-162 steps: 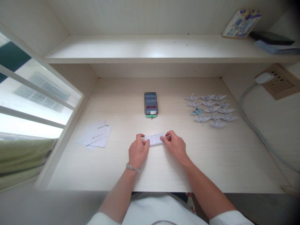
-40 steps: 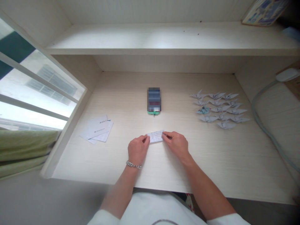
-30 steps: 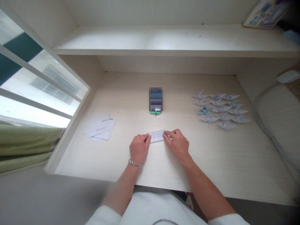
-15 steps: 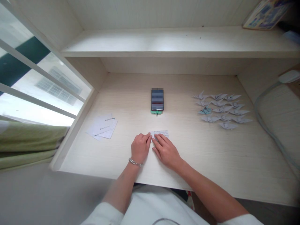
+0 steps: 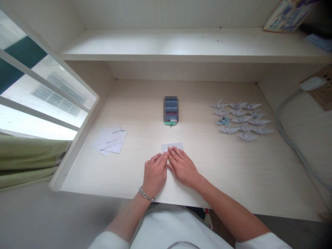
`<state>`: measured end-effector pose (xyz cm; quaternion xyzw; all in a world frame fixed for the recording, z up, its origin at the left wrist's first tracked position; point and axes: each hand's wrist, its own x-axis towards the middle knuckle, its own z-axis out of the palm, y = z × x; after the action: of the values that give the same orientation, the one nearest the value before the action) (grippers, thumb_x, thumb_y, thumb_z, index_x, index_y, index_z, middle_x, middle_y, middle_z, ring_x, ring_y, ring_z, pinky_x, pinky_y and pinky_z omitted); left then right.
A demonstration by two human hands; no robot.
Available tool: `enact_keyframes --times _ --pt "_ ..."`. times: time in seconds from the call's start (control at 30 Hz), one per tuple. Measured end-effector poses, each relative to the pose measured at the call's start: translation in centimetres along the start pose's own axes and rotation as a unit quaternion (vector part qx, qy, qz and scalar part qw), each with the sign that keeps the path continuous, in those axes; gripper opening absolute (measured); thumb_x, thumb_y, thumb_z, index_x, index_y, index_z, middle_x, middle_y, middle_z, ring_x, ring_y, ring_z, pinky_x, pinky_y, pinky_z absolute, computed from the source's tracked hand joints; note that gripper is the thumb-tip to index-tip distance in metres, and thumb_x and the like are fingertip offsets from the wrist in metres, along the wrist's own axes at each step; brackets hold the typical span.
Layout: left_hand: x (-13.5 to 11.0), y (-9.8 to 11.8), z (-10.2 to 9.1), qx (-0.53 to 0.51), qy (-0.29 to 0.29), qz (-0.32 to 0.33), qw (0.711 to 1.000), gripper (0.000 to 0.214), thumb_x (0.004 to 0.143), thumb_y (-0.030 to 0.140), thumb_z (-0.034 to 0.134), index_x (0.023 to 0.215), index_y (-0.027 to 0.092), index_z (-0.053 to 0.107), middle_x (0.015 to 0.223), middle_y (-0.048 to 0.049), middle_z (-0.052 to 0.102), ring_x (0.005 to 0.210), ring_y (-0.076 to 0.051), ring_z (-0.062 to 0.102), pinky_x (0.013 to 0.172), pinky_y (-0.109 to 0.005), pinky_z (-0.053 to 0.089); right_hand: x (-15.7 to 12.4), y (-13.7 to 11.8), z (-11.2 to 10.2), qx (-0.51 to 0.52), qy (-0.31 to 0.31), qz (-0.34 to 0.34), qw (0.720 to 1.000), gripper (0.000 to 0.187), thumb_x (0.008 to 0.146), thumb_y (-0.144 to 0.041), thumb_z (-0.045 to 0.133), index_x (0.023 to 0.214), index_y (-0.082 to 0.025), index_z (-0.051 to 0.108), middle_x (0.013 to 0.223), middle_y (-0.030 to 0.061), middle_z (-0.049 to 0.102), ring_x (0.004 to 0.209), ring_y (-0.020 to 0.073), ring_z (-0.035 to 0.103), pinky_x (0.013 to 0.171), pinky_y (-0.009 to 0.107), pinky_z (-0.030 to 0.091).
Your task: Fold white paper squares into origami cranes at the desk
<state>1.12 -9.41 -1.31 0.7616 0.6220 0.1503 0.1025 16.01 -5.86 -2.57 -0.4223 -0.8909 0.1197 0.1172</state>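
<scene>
A small folded slip of printed white paper lies flat on the pale wooden desk, in front of me. My left hand, with a chain bracelet at the wrist, lies flat with its fingers stretched toward the slip's near left edge. Beside it, my right hand rests flat too, fingertips pressing on the near edge of the paper. The two hands touch each other side by side. Neither one grips anything.
A phone lies beyond the slip at mid-desk. Several folded paper cranes sit in rows at the right. A few loose paper sheets lie at the left. A grey cable runs down the right side from a wall socket.
My hands left the ends of the slip and came together, now lying flat with fingers on its near edge. The slip looks shorter than before.
</scene>
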Motion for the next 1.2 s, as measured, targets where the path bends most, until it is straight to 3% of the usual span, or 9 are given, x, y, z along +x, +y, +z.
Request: enact_keyframes --times 0.17,0.3,0.43,0.6,0.97,1.2 --pt "0.0 0.8 -0.8 0.048 -0.016 0.011 0.999 0.04 0.086 0.029 0.043 0.126 0.031 0.045 0.129 -0.0032 0.05 0.116 -0.024 0.043 0.087 -0.041 0.037 -2.0 2.0 -0.9 -0.037 -0.032 0.027 0.998 0.055 0.089 -0.048 0.032 0.135 -0.018 0.034 0.141 0.0061 0.033 0.132 0.0268 0.022 0.106 0.048 0.018" --pt "-0.1 1.2 -0.7 0.062 -0.025 0.002 0.998 0.039 0.087 0.031 0.042 0.126 0.033 0.045 0.131 -0.0027 0.048 0.117 -0.026 0.041 0.089 -0.043 0.035 -3.2 3.1 -1.6 -0.058 -0.039 0.059 0.996 0.055 0.088 -0.048 0.033 0.135 -0.019 0.035 0.141 0.0062 0.033 0.132 0.0282 0.021 0.105 0.05 0.017" --pt "-0.1 1.2 -0.4 0.057 -0.022 0.002 0.998 0.04 0.086 0.03 0.043 0.125 0.031 0.046 0.129 -0.0044 0.048 0.116 -0.027 0.041 0.09 -0.044 0.035 -2.9 1.3 -1.9 -0.061 0.013 0.112 0.992 0.053 0.087 -0.046 0.037 0.127 -0.013 0.046 0.141 0.0129 0.032 0.132 0.0323 0.018 0.104 0.052 0.018" --pt "-0.2 0.8 -0.1 0.042 -0.022 0.017 0.999 0.039 0.082 0.026 0.048 0.12 0.027 0.051 0.128 -0.008 0.048 0.116 -0.029 0.04 0.092 -0.046 0.035 -2.3 -1.6 -0.8 0.016 0.012 0.031 0.999 0.054 0.088 -0.039 0.04 0.133 -0.01 0.037 0.138 0.0128 0.039 0.129 0.0252 0.029 0.104 0.042 0.027" --pt "-0.6 -0.2 -1.1 0.062 -0.051 0.039 0.996 0.047 0.085 0.033 0.041 0.128 0.013 0.041 0.131 -0.0159 0.042 0.122 -0.028 0.036 0.1 -0.045 0.03 -2.3 -2.1 -0.3 0.036 0.009 0.091 0.995 0.052 0.089 -0.042 0.035 0.134 -0.015 0.036 0.138 0.0092 0.039 0.129 0.0229 0.031 0.104 0.042 0.027" --pt "-1.3 -1.2 -2.5 0.082 -0.046 0.015 0.995 0.041 0.086 0.031 0.04 0.124 0.017 0.045 0.127 -0.0159 0.044 0.118 -0.029 0.039 0.096 -0.048 0.033 -2.2 -2.6 0.0 0.026 0.036 0.094 0.995 0.053 0.088 -0.045 0.038 0.131 -0.015 0.04 0.135 0.0121 0.043 0.127 0.0277 0.033 0.102 0.046 0.027"
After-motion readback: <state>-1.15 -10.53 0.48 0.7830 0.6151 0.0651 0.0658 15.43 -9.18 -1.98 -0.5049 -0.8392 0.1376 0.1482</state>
